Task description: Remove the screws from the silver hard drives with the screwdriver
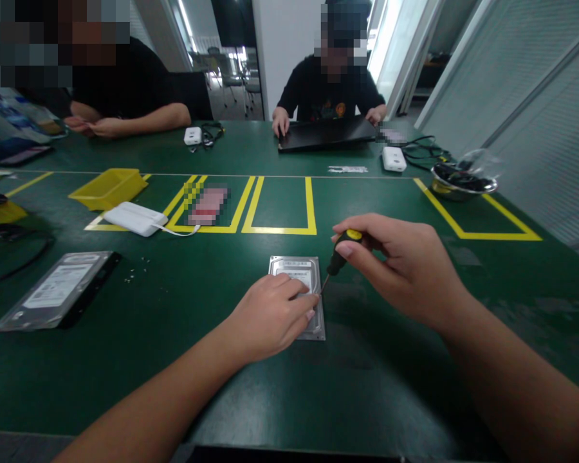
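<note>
Lying flat on the green table [174,360], a hard drive [299,270] sits close in front of the person. The left hand [270,318] presses on its label side, fingers spread narrow and flat, holding nothing. The right hand [405,263] pinches a small screwdriver [338,254] with black and yellow handle; its tip touches the drive's right edge. A second hard drive [55,289] lies well apart at left, near some tiny screws [137,270].

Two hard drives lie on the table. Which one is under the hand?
The bare hard drive in the middle, pressed by the left hand. The other drive, far left, lies untouched in a clear bag.
</note>
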Tool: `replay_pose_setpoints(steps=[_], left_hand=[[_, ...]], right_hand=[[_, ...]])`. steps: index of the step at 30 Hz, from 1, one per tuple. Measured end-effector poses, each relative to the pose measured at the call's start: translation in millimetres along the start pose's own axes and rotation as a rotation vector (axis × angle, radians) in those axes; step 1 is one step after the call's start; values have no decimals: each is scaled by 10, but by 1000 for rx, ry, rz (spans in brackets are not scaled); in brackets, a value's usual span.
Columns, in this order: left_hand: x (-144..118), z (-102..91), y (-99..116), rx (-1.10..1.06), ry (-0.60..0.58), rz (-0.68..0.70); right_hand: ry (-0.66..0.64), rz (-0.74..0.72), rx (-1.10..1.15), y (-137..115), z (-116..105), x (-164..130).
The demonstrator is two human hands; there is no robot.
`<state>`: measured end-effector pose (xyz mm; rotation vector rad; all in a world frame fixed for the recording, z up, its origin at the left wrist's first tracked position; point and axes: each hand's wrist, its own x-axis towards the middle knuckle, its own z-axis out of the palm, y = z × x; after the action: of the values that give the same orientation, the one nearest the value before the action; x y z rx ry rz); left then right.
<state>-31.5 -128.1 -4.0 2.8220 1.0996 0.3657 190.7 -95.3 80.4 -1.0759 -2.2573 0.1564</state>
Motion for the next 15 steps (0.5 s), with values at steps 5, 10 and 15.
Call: replay_pose_setpoints(steps=[5,10,15], left_hand=[[1,7,5,-1,26,4],[5,4,6,-10,25,4],[9,1,7,-10,10,-4]], right_hand=[[-3,9,4,8,1,1],[-16,11,6,15,9,5],[-13,-15,15,28,13,6]])
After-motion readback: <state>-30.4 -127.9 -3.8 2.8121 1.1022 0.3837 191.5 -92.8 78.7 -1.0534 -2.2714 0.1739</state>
